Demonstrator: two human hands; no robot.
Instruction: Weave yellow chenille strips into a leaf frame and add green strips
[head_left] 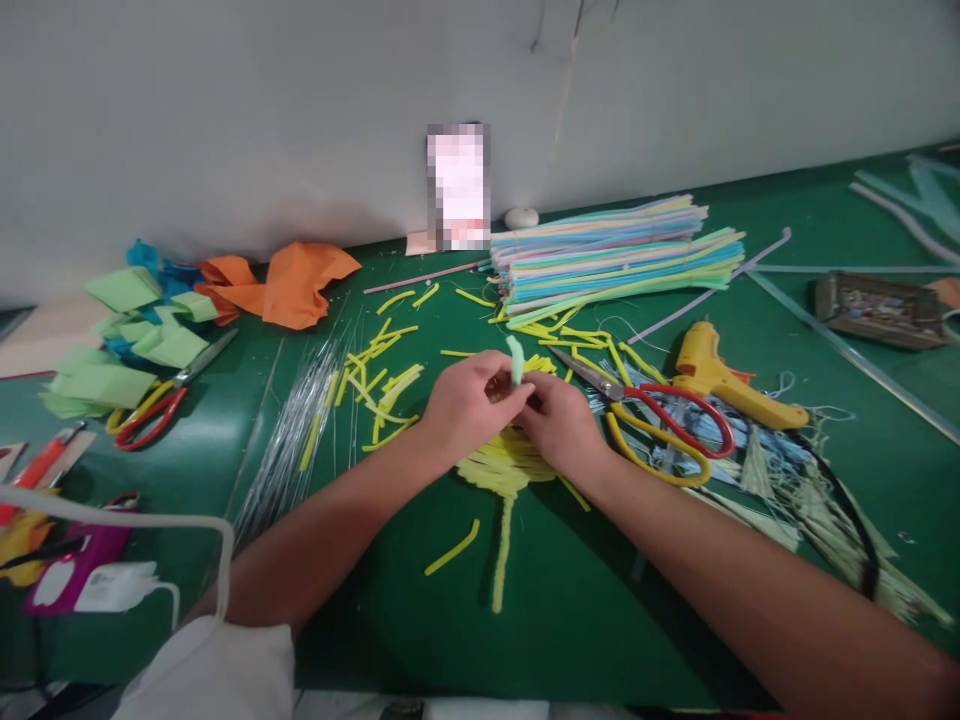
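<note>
Head view. Observed left hand (469,400) pinched tight on a green straw piece (516,362), held upright above mid-table with its top end clear of the fingers. Noted right hand (559,420) curled closed, tips pressed to the left hand's at the foot of that piece; could not tell whether touching the piece itself. Found both hands directly over a yellow straw fan (504,468) lying flat on the green table (637,600), with its single stem (501,555) pointing toward the person; could not tell contact between hands and fan.

Logged, just right of the right hand, red-and-yellow scissors (660,420), blades pointing toward the hands. Logged a yellow glue gun (712,375) just beyond the scissors' handles. Recorded a stack of pastel straws (615,260) farther back, near the wall. Counted many cut yellow pieces (382,385) scattered left of and behind the hands, plus one loose yellow piece (452,548) near the stem. Noted clear thin rods (296,440) in a bundle left of the forearm. Marked at far left a second pair of scissors (161,400), green paper pieces (135,345) and orange paper (289,285). Marked at far right a flat tin (877,308), well apart from both hands.
</note>
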